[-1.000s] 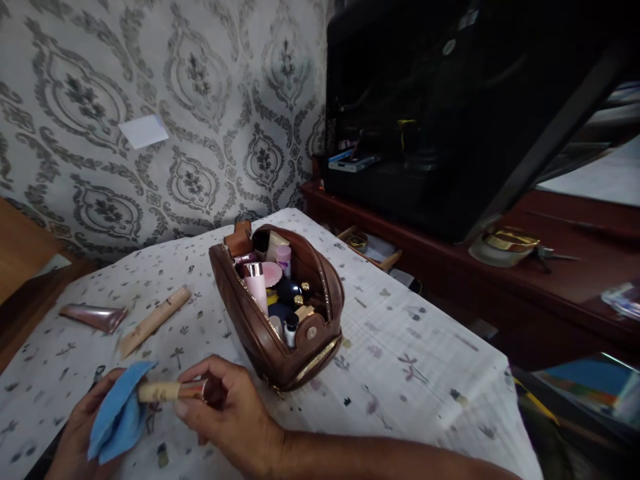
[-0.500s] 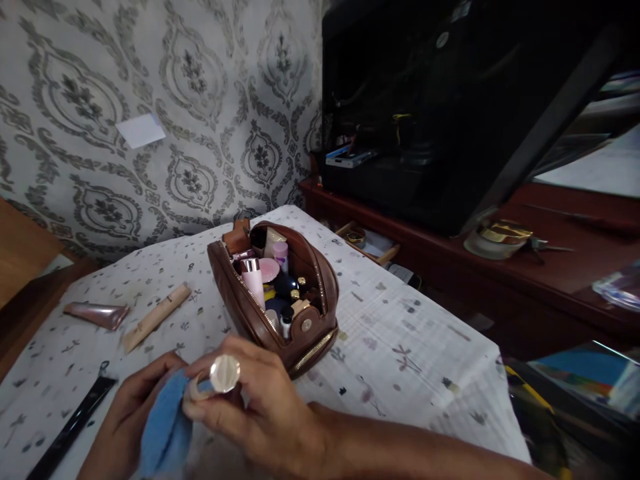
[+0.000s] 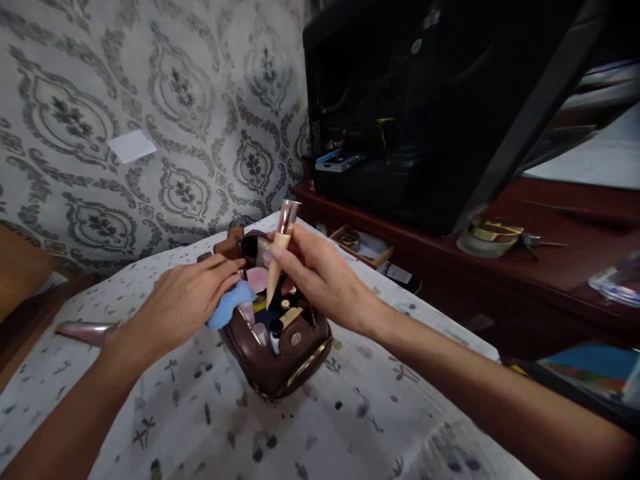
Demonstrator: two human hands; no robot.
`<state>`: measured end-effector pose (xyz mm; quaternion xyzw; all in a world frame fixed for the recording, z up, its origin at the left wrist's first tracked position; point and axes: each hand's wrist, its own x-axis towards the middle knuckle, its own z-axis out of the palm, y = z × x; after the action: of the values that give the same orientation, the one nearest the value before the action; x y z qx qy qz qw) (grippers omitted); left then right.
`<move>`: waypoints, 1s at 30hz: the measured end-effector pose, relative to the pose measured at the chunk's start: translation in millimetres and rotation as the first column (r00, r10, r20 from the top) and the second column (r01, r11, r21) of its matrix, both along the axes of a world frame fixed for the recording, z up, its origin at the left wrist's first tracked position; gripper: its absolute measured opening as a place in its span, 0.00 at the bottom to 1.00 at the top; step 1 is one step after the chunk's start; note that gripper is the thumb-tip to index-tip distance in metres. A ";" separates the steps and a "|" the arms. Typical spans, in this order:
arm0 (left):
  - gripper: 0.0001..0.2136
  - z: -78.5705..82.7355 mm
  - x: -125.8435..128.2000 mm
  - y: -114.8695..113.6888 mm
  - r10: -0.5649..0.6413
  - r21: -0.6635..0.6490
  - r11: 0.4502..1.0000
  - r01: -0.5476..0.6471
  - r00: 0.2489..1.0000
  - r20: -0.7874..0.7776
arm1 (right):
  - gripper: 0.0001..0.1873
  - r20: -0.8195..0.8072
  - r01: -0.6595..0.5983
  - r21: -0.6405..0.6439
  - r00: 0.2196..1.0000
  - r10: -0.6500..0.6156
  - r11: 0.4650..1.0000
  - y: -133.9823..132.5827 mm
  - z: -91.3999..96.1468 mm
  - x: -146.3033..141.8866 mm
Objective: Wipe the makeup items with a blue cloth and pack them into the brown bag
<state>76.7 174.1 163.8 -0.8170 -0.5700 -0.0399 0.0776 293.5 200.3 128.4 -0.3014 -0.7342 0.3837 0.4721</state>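
A brown cosmetic bag (image 3: 260,370) stands unzipped on the table, holding several bottles, a pink round item (image 3: 258,280) and a small black-capped bottle (image 3: 275,335). Over its opening, my right hand (image 3: 320,270) grips a beige cosmetic tube (image 3: 275,270), shiny cap up and flat end pointing down into the bag. A light-blue cloth (image 3: 227,305) hangs from my left hand (image 3: 195,297), which lies at the bag's left rim with its fingers over the edge. By my left wrist lies a metallic pink tube (image 3: 85,332), partly covered by the arm.
A patterned white cloth (image 3: 300,433) covers the table. Beyond its right edge are a dark red cabinet (image 3: 430,267) with a large black screen (image 3: 425,120), a part-open drawer (image 3: 360,245) and a glass jar (image 3: 487,239). A patterned wall rises behind.
Both hands have moved up and forward from the near table to the bag. They have separated, the tube going over the opening and the blue cloth to the left rim.
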 end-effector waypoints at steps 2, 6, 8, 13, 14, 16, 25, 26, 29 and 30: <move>0.22 -0.7 -7.2 -0.8 -0.017 -0.067 0.998 0.018 1.000 0.006 | 0.08 0.136 0.014 0.016 0.991 -0.016 1.000 10.9 4.0 0.5; 0.21 -5.7 -25.1 -15.6 -0.015 0.011 1.000 0.014 0.999 0.042 | 0.04 0.332 0.022 0.023 0.943 -0.028 0.999 22.9 14.2 -7.1; 0.21 -9.7 -31.6 -23.0 -0.010 0.052 0.999 0.007 0.999 0.051 | 0.05 0.439 0.034 0.058 0.897 -0.056 0.998 25.7 19.3 -14.6; 0.22 -17.9 -37.9 -27.8 -0.029 0.095 0.995 0.022 0.997 0.078 | 0.12 0.687 -0.051 0.036 0.727 0.013 0.998 29.8 27.1 -38.5; 0.22 -19.0 -38.4 -27.4 -0.033 0.098 0.995 0.025 0.996 0.080 | 0.11 0.730 -0.081 0.010 0.681 0.048 0.997 30.7 27.5 -43.3; 0.22 -20.9 -39.2 -26.8 -0.030 0.098 0.995 0.021 0.995 0.091 | 0.10 0.788 -0.134 -0.039 0.605 0.113 0.990 33.3 27.6 -52.1; 0.22 -26.1 -38.4 -28.8 -0.022 0.129 0.992 0.004 0.991 0.134 | 0.19 0.858 -0.147 -0.120 0.481 0.177 0.982 55.9 18.7 -83.7; 0.22 -26.4 -38.3 -28.8 -0.019 0.127 0.992 0.002 0.990 0.136 | 0.20 0.864 -0.146 -0.127 0.470 0.182 0.981 57.7 17.1 -86.7; 0.22 -27.1 -38.8 -29.1 -0.008 0.114 0.993 -0.010 0.988 0.153 | 0.16 0.882 -0.149 -0.141 0.430 0.193 0.979 61.4 12.9 -94.1; 0.22 -27.2 -39.1 -29.3 -0.005 0.110 0.994 -0.013 0.987 0.162 | 0.14 0.888 -0.154 -0.141 0.418 0.194 0.978 62.6 11.6 -95.8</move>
<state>37.6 144.7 136.6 -0.8043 -0.5730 -0.1376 0.0763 197.6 262.9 140.0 -0.3900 -0.8919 0.2259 -0.0368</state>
